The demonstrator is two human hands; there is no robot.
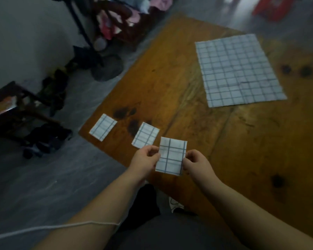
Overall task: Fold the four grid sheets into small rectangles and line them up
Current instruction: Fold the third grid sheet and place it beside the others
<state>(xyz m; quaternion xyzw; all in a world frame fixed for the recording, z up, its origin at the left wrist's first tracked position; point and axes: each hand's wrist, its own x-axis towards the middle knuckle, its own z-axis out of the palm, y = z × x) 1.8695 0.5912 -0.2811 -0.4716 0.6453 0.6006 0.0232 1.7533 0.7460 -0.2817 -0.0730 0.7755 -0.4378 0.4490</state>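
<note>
1. Both hands are pinching the same thing: the left hand nips the left edge and the right hand nips the right edge of a small folded rectangle of white cloth with blue grid lines, held above the near edge of the worn orange-brown wooden table. I judge this to be the third sheet, folded and ready to set down.

2. Just beyond the left hand lies a second folded white-and-blue grid rectangle, its near corner almost under the left fingertips. Further out to the left of that hand, close to the table's corner, lies another folded grid rectangle.

3. Well beyond the right hand, a large unfolded white grid sheet lies flat; it is not yet folded.

4. Risk: the held piece may spring open when released, since soft layers are gripped only at the sides. Pressing it flat after placing would guard against that.

5. Risk: lowering it could nudge the nearest folded rectangle, which sits close to the left hand, and spoil the row.

6. Risk: the row runs along the table's near edge, so a careless brush could push a piece off onto the grey floor.

7. Risk: the two laid pieces sit at a slant; matching their angle and spacing will take care.
</note>
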